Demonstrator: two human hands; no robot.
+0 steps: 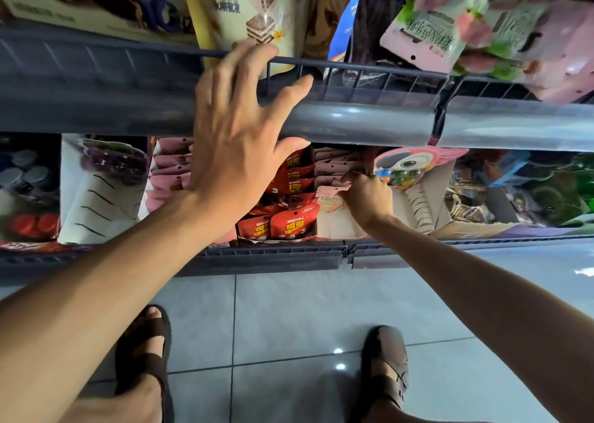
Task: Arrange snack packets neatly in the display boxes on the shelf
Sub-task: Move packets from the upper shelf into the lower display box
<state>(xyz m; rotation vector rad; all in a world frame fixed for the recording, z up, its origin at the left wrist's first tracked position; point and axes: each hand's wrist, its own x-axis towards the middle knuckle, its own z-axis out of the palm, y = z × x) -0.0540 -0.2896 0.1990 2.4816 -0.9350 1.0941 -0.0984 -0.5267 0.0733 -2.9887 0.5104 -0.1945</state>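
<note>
- Straightening packets in the lower shelf's boxes looks like the step in hand; going left to right:
- Cans (22,178) stand at the far left of the lower shelf, with a white box (96,194) of grape-printed goods just beside them.
- Pink packets (170,168) fill the next box, partly hidden behind the left arm.
- The left hand (238,133) is open, fingers spread, holding nothing; its fingertips lie on the upper rail (353,69) and its thumb hangs before the red packets.
- Red packets (289,223) stand in rows in a torn brown box, the front ones leaning a little.
- Pale packets (334,162) sit stacked in the box just right of the red ones; this is the task's thing being worked.
- The right hand (366,194) is curled over the front pale packet, fingers bent onto its top edge; whether it pinches or only presses I cannot tell.
- An owl box (414,172) stands just right of that hand.
- Next, I judge, the front pale packet needs pushing upright and square with the stack behind, without disturbing the red rows.
</note>
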